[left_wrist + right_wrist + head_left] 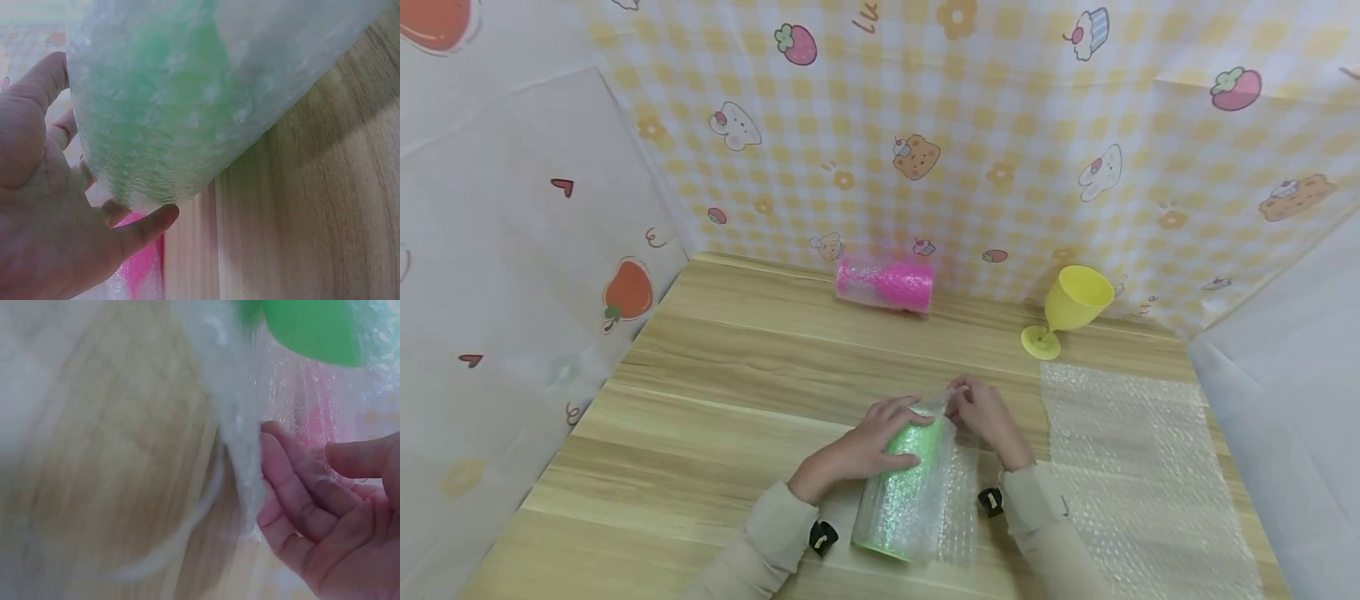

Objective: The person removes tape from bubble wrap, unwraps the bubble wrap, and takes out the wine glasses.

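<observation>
In the head view a green goblet (917, 450) lies on its side, rolled in bubble wrap (957, 500) with a loose flap along its right side. My left hand (883, 437) lies over the upper part of the roll, its fingers and thumb spread around it; the left wrist view shows that hand (56, 187) gripping the wrapped end. My right hand (988, 417) holds the wrap's far right corner. Close up, the right hand's fingers (306, 494) bend at the sheet's edge beside the green goblet (312, 328), part of which shows unclouded.
A wrapped pink goblet (902, 286) lies on its side by the back cloth. To the right, a yellow goblet (1071, 308) stands upright behind a flat sheet of bubble wrap (1150, 475). The wooden table (700, 350) is bordered by hanging cloths at the back and sides.
</observation>
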`<action>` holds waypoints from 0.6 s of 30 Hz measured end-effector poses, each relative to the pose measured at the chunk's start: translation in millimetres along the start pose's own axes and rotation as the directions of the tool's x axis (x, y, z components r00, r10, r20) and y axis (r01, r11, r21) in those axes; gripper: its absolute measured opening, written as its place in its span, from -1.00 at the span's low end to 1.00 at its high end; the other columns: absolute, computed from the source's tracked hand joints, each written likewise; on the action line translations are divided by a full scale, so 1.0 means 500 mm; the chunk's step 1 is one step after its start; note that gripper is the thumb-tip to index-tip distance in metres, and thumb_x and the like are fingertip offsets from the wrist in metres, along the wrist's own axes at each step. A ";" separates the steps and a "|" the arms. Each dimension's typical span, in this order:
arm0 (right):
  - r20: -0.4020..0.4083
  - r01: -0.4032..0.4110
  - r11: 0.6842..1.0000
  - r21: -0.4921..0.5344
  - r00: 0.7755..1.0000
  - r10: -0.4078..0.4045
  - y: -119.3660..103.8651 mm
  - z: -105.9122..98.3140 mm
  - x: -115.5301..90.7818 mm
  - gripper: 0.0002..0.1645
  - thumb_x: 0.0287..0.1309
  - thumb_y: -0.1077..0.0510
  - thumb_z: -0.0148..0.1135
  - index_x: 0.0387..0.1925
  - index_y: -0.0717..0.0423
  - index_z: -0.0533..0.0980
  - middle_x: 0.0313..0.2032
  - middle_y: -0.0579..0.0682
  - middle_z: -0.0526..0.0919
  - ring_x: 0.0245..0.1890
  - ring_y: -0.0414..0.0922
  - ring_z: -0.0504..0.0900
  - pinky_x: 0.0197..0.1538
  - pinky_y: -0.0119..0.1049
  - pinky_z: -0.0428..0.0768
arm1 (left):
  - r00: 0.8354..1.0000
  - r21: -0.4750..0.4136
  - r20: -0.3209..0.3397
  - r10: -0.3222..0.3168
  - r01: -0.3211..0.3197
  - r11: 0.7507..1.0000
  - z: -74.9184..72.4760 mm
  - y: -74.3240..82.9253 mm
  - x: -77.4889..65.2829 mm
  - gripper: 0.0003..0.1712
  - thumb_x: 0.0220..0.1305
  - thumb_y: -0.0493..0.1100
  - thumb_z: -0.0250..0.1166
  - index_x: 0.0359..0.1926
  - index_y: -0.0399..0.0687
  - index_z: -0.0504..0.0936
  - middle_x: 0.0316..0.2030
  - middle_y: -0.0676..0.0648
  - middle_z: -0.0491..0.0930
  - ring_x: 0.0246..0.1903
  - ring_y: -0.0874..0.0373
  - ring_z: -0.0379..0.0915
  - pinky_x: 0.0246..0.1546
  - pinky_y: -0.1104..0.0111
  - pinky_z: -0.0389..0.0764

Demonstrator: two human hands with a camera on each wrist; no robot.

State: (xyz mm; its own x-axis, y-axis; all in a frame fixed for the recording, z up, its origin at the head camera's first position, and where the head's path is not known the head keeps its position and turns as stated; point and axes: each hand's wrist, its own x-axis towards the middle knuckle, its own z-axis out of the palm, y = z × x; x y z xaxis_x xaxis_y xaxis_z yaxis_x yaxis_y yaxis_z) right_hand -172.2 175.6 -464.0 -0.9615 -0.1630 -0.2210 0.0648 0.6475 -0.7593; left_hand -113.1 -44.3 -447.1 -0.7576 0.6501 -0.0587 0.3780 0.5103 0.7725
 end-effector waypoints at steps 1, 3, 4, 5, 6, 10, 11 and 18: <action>0.008 -0.007 1.000 0.013 1.000 0.007 0.001 0.001 0.003 -0.76 0.27 0.25 -0.06 -0.09 0.25 0.44 -0.49 0.07 0.66 -0.52 -0.15 0.62 -0.40 -0.34 0.60 | 1.000 -0.001 0.000 -0.003 0.003 1.000 0.000 0.000 0.000 -0.38 0.23 0.02 0.20 0.29 0.14 0.28 0.45 -0.11 -0.09 0.40 -0.19 -0.18 0.28 -0.17 0.11; 0.021 0.000 1.000 0.008 1.000 0.000 0.000 0.001 0.007 -0.77 0.27 0.26 -0.07 -0.21 0.31 0.49 -0.31 0.10 0.65 -0.49 -0.14 0.63 -0.32 -0.30 0.61 | 1.000 -0.005 0.000 -0.004 0.004 1.000 -0.001 0.001 -0.001 -0.38 0.23 0.02 0.20 0.29 0.13 0.28 0.45 -0.11 -0.10 0.40 -0.19 -0.19 0.28 -0.17 0.11; 0.026 0.007 1.000 0.003 1.000 -0.007 -0.001 0.000 0.009 -0.76 0.26 0.26 -0.07 -0.28 0.33 0.51 -0.22 0.12 0.61 -0.49 -0.13 0.62 -0.28 -0.29 0.60 | 1.000 -0.007 0.000 -0.006 0.006 1.000 -0.001 0.001 -0.001 -0.39 0.23 0.02 0.21 0.29 0.13 0.28 0.45 -0.10 -0.11 0.40 -0.19 -0.19 0.27 -0.17 0.12; 0.029 0.019 1.000 -0.003 0.999 -0.018 0.000 -0.001 0.010 -0.74 0.25 0.27 -0.07 -0.35 0.34 0.53 -0.15 0.15 0.55 -0.46 -0.13 0.61 -0.24 -0.29 0.59 | 1.000 -0.008 -0.001 -0.004 0.004 1.000 -0.001 0.002 -0.002 -0.39 0.23 0.01 0.21 0.29 0.13 0.28 0.45 -0.11 -0.11 0.40 -0.19 -0.19 0.27 -0.17 0.12; 0.027 0.025 1.000 -0.002 0.999 -0.025 0.000 -0.002 0.010 -0.74 0.23 0.28 -0.05 -0.41 0.34 0.53 -0.15 0.16 0.55 -0.43 -0.14 0.61 -0.20 -0.31 0.56 | 1.000 -0.009 -0.002 -0.003 0.003 1.000 -0.001 0.002 -0.002 -0.39 0.23 0.01 0.21 0.29 0.12 0.28 0.45 -0.11 -0.11 0.40 -0.19 -0.19 0.27 -0.17 0.12; 0.054 0.050 0.996 0.073 0.997 -0.054 0.008 -0.009 0.004 -0.88 0.19 0.31 -0.01 -0.38 0.36 0.37 -0.27 0.20 0.60 -0.38 -0.08 0.62 -0.24 -0.34 0.54 | 1.000 -0.019 -0.008 0.001 -0.001 1.000 -0.001 -0.002 -0.004 -0.40 0.24 0.01 0.20 0.28 0.12 0.28 0.45 -0.11 -0.11 0.40 -0.19 -0.20 0.27 -0.17 0.11; 0.069 0.055 0.995 0.084 0.996 -0.061 0.011 -0.010 0.002 -0.92 0.19 0.32 0.01 -0.34 0.32 0.35 -0.33 0.19 0.61 -0.36 -0.07 0.61 -0.25 -0.34 0.53 | 1.000 -0.022 -0.008 0.001 -0.001 1.000 -0.001 -0.002 -0.005 -0.40 0.24 0.01 0.20 0.29 0.12 0.28 0.45 -0.11 -0.11 0.40 -0.19 -0.21 0.28 -0.17 0.11; 0.184 0.228 0.973 -0.024 0.958 -0.220 0.022 -0.018 -0.010 -0.62 0.16 0.37 0.05 0.04 0.20 0.46 -0.17 0.16 0.59 -0.14 0.05 0.56 -0.06 -0.06 0.57 | 1.000 -0.051 -0.001 -0.009 0.009 0.999 -0.004 -0.004 -0.010 -0.39 0.23 0.00 0.21 0.29 0.14 0.27 0.46 -0.08 -0.17 0.41 -0.17 -0.24 0.28 -0.18 0.08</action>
State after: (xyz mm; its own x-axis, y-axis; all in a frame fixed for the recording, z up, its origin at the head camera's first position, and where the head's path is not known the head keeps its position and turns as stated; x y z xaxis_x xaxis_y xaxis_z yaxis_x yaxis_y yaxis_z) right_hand -169.4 190.4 -465.6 -0.8861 -0.4359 -0.1575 -0.1630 0.6112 -0.7745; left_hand -111.3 -49.5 -447.4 -0.7618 0.6446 -0.0649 0.3436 0.4870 0.8030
